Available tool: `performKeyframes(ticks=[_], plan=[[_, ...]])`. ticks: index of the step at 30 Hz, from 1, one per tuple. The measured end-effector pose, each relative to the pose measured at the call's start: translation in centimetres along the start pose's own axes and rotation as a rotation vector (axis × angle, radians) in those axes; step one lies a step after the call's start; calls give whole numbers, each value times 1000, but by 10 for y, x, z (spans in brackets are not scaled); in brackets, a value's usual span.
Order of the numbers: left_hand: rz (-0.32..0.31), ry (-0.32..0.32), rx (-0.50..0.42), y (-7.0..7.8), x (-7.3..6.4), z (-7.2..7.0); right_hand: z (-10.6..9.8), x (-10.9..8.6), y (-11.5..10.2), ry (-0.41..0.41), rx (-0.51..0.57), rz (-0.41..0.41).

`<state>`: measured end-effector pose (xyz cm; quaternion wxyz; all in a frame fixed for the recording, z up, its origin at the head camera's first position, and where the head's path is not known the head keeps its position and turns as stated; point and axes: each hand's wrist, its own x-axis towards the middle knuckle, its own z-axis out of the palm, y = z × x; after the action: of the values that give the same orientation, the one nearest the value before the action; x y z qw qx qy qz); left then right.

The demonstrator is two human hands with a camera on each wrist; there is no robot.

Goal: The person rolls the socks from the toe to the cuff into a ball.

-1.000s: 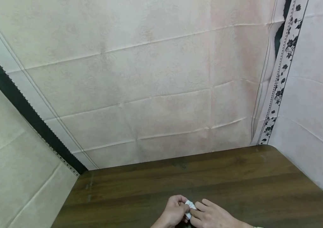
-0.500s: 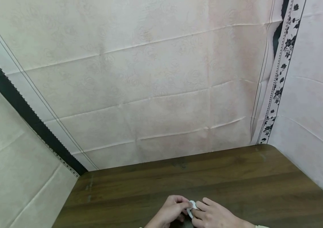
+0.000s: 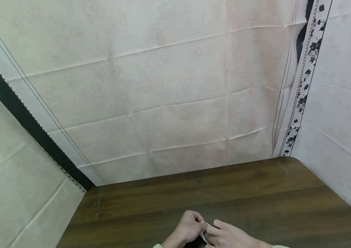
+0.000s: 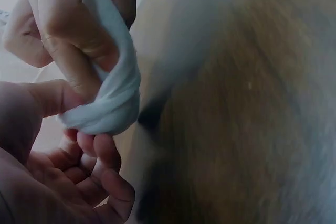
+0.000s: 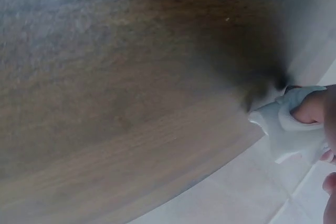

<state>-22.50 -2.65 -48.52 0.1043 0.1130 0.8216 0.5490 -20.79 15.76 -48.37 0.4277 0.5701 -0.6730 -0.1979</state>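
Note:
Low in the head view, a small white twisted strip point(image 3: 203, 237) of soft, cloth-like material sits between two hands held close together. My left hand point(image 3: 188, 228) pinches its near end between thumb and fingers. From the other side, my right hand point(image 3: 227, 235) grips it. Seen from the left wrist, the strip point(image 4: 122, 95) bends in a curve with folds twisted along it. There the left hand point(image 4: 58, 153) holds the lower end, while right fingers point(image 4: 71, 35) reach into the curve from above. The right wrist view catches the folded strip point(image 5: 278, 132) under a finger point(image 5: 312, 108) at its right edge.
A brown wood-grain table point(image 3: 150, 203) spreads beyond the hands, with a rounded far right corner. Pale creased sheets point(image 3: 163, 86) hang behind and to both sides. A dark band point(image 3: 36, 127) runs down the left. Light tiled floor point(image 5: 226, 198) shows past the table's edge.
The hands keep hold of the white strip and shift slightly. Less of the strip shows between them in the head view now, and the right hand sits a little lower.

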Motion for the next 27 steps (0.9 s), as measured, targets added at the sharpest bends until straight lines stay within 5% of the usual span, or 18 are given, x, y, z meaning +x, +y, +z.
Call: performKeyframes(ticks=[6,9,12,19,27], plan=[[103,5,241,3,1,-6,0,-1,1,-14,-27,-11],[112,-15,282,4,1,-8,-1,-2,2,-28,-11,-6],[109,-33,238,4,1,-10,0,-4,2,-22,-11,6],[133,-24,-22,5,3,-10,2,-7,-2,40,96,117],[190,77,-83,4,9,-14,-1,-10,-1,62,318,259]])
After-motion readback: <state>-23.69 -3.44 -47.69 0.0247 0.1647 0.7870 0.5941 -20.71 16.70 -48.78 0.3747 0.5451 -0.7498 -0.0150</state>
